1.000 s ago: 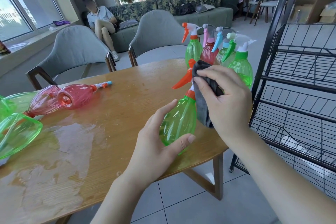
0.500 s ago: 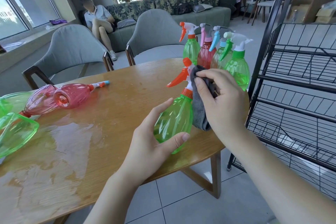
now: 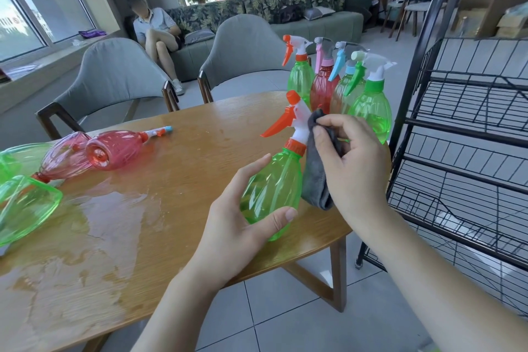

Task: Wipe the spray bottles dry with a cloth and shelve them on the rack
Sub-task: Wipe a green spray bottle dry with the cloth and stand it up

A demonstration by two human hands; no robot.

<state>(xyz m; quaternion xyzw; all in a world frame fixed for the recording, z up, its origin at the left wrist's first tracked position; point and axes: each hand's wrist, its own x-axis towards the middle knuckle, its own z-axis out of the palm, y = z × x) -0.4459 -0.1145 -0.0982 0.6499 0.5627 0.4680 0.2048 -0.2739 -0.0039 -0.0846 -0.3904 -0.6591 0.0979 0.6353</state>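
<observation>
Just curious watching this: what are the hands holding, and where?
The left hand grips the green spray bottle around its lower body. The right hand pinches the grey cloth against the bottle's neck.

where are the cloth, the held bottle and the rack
cloth [image 3: 315, 180]: head view, on its hanging grey fold
held bottle [image 3: 271, 183]: head view, on its green body
rack [image 3: 468, 134]: head view, on a black shelf bar

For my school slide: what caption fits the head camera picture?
Left hand holds a green spray bottle while right hand wipes it with grey cloth.
</observation>
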